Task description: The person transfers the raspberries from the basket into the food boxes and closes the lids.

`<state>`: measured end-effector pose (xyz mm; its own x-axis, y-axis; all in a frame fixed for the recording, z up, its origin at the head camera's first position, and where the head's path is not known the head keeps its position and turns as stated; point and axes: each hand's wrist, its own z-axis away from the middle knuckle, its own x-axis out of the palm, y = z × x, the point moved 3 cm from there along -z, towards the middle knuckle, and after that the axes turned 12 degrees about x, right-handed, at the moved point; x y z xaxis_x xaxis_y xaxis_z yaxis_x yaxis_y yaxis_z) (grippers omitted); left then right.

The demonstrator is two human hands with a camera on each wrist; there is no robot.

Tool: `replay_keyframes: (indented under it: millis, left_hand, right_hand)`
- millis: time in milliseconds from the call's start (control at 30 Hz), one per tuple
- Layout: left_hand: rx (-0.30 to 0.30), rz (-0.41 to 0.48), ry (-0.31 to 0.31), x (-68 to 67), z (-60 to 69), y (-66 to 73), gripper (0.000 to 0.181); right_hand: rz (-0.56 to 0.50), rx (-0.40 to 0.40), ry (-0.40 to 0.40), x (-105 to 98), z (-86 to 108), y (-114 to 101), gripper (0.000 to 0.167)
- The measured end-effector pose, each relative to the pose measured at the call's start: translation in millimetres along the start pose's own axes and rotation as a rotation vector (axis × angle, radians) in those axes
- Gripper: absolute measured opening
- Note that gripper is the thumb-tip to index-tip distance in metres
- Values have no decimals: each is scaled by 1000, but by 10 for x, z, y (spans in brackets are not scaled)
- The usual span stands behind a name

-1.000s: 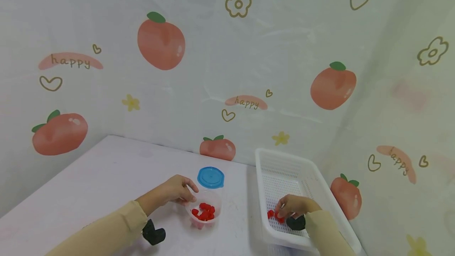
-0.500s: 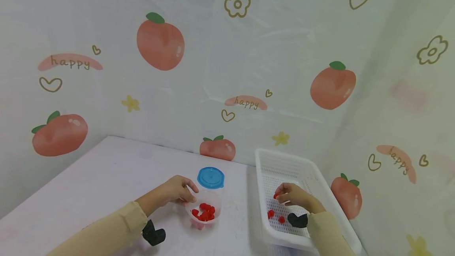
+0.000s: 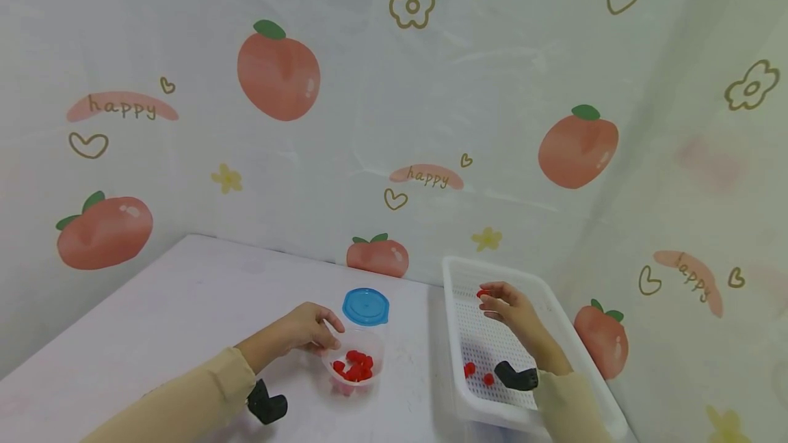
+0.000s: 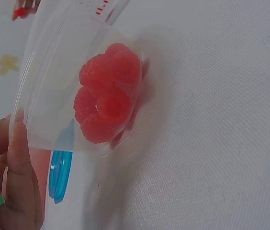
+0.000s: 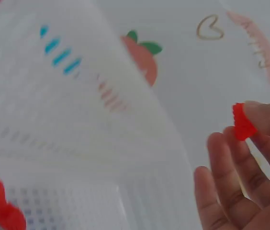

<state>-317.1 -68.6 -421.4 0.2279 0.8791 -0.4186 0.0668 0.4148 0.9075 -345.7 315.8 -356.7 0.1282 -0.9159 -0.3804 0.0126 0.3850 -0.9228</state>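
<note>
On the counter [image 3: 215,306] at left, our left hand [image 3: 301,328] still pinches the rim of the tub [image 4: 53,96], berries [image 3: 356,366] inside; at right, our right hand [image 3: 512,307], other fingers loosely spread, has carried a pinched berry [image 3: 482,293] farther up the basket [image 3: 492,411], leaving, we judge, few loose berries [image 3: 488,379] near.

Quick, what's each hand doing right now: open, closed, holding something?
Left hand: closed, pinching the clear tub at its rim.
Right hand: closed, pinching one red berry.
</note>
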Motion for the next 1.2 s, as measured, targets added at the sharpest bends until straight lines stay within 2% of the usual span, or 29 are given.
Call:
replay_keyframes:
  millis: [133, 333, 500, 733, 1000, 1200]
  left_hand:
    - [-3, -2, 0, -2, -3, -4, 23]
    - [-1, -4, 1, -3, 5, -7, 23]
    - [3, 0, 4, -4, 11, -2, 23]
    - [-1, -7, 5, -7, 13, -4, 23]
    - [-1, -2, 8, 1, 13, -4, 23]
    - [-5, -5, 10, 3, 15, -4, 23]
  right_hand:
    - [-130, -70, 62, 77, 54, -136, 32]
    - [-343, -164, 115, 209, 147, -315, 15]
    - [-454, -230, 144, 353, 227, -441, 14]
    - [-519, -269, 154, 637, 326, -515, 20]
    - [-547, -343, 94, 985, 436, -584, 27]
    - [-551, -342, 72, 1197, 522, -602, 25]
